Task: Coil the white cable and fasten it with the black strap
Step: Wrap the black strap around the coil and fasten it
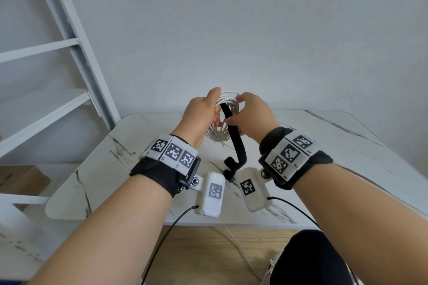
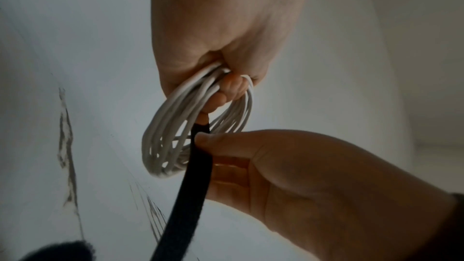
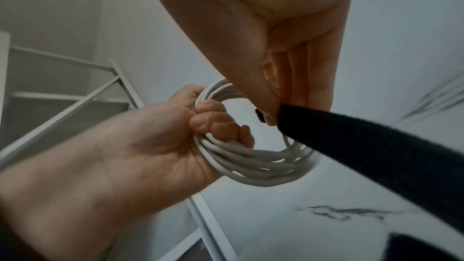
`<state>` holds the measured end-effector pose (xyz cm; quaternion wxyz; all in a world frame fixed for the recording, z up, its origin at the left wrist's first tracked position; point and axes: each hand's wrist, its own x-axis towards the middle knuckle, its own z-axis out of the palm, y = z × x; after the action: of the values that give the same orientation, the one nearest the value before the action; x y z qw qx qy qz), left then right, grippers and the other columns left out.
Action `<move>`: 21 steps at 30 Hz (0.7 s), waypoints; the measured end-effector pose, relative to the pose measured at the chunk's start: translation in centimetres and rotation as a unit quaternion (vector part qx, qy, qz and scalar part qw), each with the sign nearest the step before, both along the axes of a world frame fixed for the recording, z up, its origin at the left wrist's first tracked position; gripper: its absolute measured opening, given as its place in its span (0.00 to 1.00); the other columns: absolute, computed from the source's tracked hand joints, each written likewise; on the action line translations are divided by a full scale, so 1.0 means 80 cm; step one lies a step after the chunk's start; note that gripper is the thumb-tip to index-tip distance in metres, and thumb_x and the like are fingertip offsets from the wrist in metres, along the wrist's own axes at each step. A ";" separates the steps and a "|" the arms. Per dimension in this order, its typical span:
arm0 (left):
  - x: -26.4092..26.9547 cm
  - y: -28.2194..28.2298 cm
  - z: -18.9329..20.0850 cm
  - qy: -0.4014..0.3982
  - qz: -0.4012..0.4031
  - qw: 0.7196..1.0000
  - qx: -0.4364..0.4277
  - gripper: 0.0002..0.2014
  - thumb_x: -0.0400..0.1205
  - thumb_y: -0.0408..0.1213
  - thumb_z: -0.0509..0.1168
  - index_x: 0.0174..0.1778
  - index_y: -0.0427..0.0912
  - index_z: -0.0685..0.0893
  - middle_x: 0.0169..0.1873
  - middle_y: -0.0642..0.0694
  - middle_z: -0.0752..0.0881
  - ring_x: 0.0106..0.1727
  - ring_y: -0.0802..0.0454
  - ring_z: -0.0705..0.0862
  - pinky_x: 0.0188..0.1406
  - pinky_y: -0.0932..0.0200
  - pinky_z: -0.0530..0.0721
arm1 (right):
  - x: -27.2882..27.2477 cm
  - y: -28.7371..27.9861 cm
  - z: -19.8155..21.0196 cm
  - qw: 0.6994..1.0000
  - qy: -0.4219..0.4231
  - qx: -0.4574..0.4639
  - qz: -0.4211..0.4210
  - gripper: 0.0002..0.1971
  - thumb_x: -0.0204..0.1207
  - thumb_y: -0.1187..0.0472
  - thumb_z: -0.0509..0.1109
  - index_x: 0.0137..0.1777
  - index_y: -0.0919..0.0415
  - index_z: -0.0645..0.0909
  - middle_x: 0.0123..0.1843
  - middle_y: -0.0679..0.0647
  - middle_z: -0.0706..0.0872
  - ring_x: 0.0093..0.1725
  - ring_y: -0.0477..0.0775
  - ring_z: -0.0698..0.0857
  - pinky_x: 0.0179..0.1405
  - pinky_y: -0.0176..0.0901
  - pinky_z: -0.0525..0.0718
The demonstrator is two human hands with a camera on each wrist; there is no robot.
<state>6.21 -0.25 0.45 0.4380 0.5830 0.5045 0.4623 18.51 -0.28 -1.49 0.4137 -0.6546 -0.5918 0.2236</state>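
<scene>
Looking down from the head view, the left hand (image 1: pixel 203 113) grips the coiled white cable (image 1: pixel 220 132) above the marble table (image 1: pixel 324 146), while the right hand (image 1: pixel 251 114) pinches the black strap (image 1: pixel 234 136), whose free end curls down between the wrists — the fingers themselves are hidden behind the knuckles. From the left wrist, the curled fingers (image 2: pixel 226 90) pass through the coil (image 2: pixel 170 136) and the right thumb (image 2: pixel 226 142) presses the strap (image 2: pixel 195 176); its lower end is blurred. From the right wrist, the strap's short tip (image 3: pixel 258 115) shows beyond the pinch — whether it wraps the coil (image 3: pixel 251 164) cannot be told.
</scene>
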 end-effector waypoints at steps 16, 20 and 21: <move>-0.002 0.002 0.000 -0.041 -0.091 0.994 -0.038 0.25 0.85 0.49 0.56 0.22 0.43 0.65 0.17 0.47 0.64 0.21 0.47 0.71 0.49 0.47 0.83 | 0.025 -0.003 0.004 0.994 -0.066 0.056 0.062 0.21 0.74 0.63 0.66 0.68 0.55 0.74 0.52 0.55 0.87 0.45 0.54 0.85 0.43 0.43 0.81; -0.004 0.001 0.002 -0.052 -0.116 0.991 -0.047 0.25 0.86 0.49 0.55 0.23 0.44 0.65 0.18 0.47 0.62 0.22 0.48 0.70 0.47 0.48 0.84 | 0.024 -0.008 0.002 0.994 -0.062 0.060 0.073 0.17 0.75 0.63 0.63 0.63 0.54 0.71 0.34 0.53 0.81 0.30 0.54 0.79 0.34 0.49 0.79; -0.004 0.001 0.002 -0.052 -0.120 0.990 -0.048 0.25 0.86 0.49 0.55 0.23 0.44 0.64 0.18 0.47 0.62 0.22 0.48 0.70 0.47 0.48 0.84 | 0.023 -0.010 0.001 0.992 -0.070 0.066 0.078 0.16 0.75 0.64 0.61 0.62 0.53 0.70 0.33 0.53 0.80 0.30 0.56 0.79 0.34 0.50 0.80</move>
<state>5.88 -0.16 0.59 0.5434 0.5929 0.4292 0.4110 20.31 -1.08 -1.37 0.3948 -0.5920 -0.6819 0.1694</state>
